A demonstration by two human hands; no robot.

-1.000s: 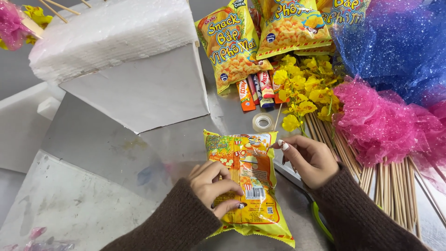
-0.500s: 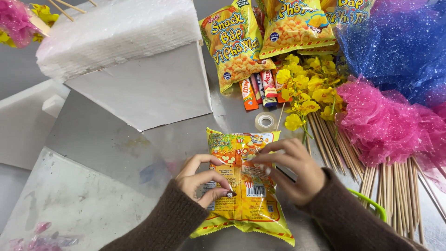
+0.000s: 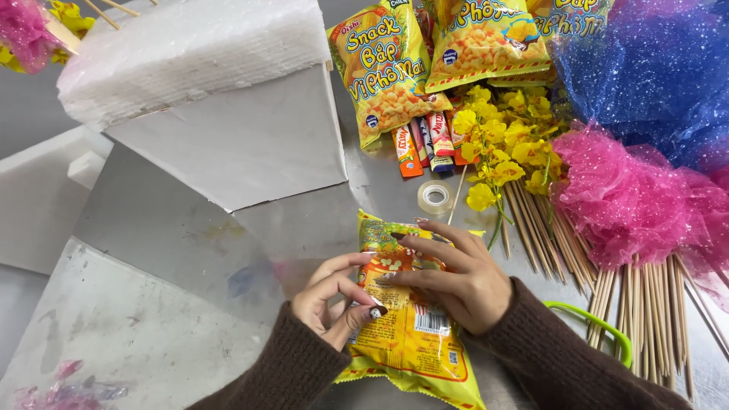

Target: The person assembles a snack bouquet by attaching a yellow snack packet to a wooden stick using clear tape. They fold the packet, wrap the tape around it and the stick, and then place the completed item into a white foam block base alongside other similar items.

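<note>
A yellow snack bag [image 3: 410,342] lies back side up on the grey table, near the front edge. My left hand [image 3: 334,296] pinches its left edge with thumb and fingers. My right hand [image 3: 456,273] lies flat across the middle of the bag, fingers spread and pointing left, pressing it down. Both arms wear dark brown sleeves. A roll of clear tape [image 3: 434,197] rests just beyond the bag.
A big white foam block [image 3: 220,99] stands at the back left. More yellow snack bags [image 3: 387,68], small candy packs [image 3: 425,140], yellow artificial flowers [image 3: 501,144], pink mesh [image 3: 630,197], blue mesh [image 3: 653,68] and several wooden skewers [image 3: 645,304] crowd the right. A green handle [image 3: 600,326] lies by my right sleeve.
My right hand has moved from the bag's upper right corner onto its middle and now lies flat across it. My left hand stays at the left edge.
</note>
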